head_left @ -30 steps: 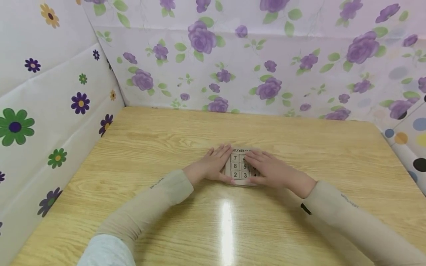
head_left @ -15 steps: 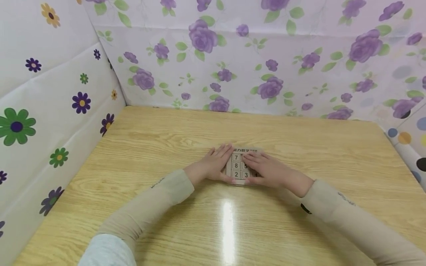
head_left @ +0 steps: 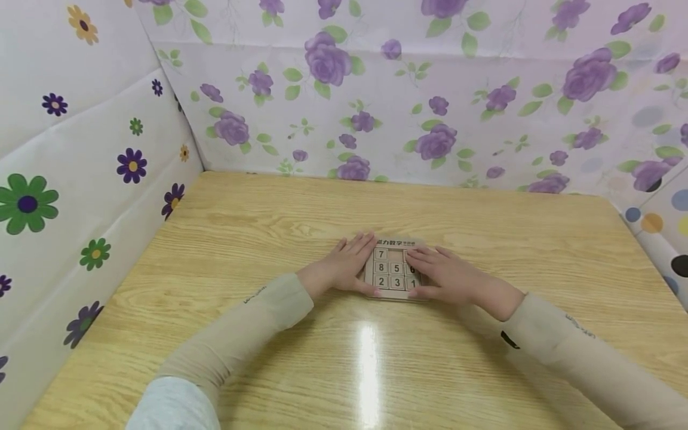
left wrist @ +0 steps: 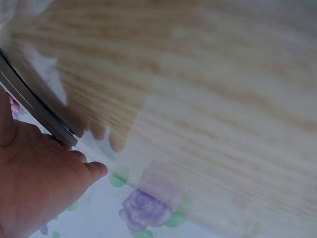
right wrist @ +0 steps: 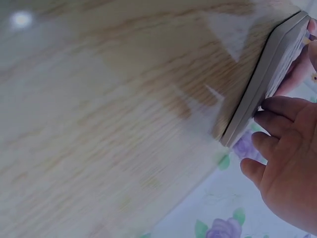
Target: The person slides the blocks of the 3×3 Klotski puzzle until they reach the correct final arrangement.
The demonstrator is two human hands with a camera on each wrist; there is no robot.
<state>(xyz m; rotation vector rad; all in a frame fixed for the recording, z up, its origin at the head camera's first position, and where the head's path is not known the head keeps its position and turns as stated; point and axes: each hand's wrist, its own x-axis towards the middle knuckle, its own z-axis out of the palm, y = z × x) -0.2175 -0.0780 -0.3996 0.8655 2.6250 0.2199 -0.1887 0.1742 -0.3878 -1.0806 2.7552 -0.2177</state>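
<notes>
A wooden number slide puzzle (head_left: 396,294) lies flat on the table. Its top middle slot is bare, between tile 7 (head_left: 381,254) and a top right tile mostly hidden under fingers. My left hand (head_left: 344,269) holds the puzzle's left side, thumb at the lower corner and fingers along the upper one. My right hand (head_left: 451,276) lays nearly straight fingertips over the right column, its thumb by the lower right corner. The left wrist view shows the puzzle's edge (left wrist: 37,106) beside the palm; in the right wrist view, fingers touch the puzzle (right wrist: 267,74).
The wood-grain table (head_left: 258,221) extends around both arms. Floral sheeting (head_left: 376,77) stands behind it, with a flower-print sheet (head_left: 97,149) on the left and a dotted one (head_left: 666,239) on the right. A bright light reflection crosses the tabletop in front.
My right fingers moved left, then back right across the top row. Tile 4, seen in the top middle before, has left that slot bare. My left hand stayed in place.
</notes>
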